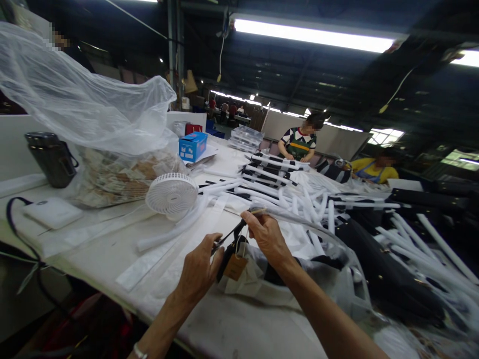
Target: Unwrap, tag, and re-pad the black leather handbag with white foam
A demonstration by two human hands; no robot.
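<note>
My left hand [198,264] is closed on a thin dark strip [228,235] that runs up toward my right hand; whether it is a strap or a tool I cannot tell. Beside it, my right hand [267,237] pinches a black strap [240,228] near its top. A brown tag [235,267] hangs below on a loop of white string. Under both hands lies a black bag [275,273], partly wrapped in white sheet and clear plastic. My right forearm covers some of it.
A white fan [172,194] stands left of my hands, near a clear bag of tags [112,174], a dark flask [50,158] and a blue box [193,146]. Black bags [389,269] with white rolls are heaped at right. A person [299,142] works across the table.
</note>
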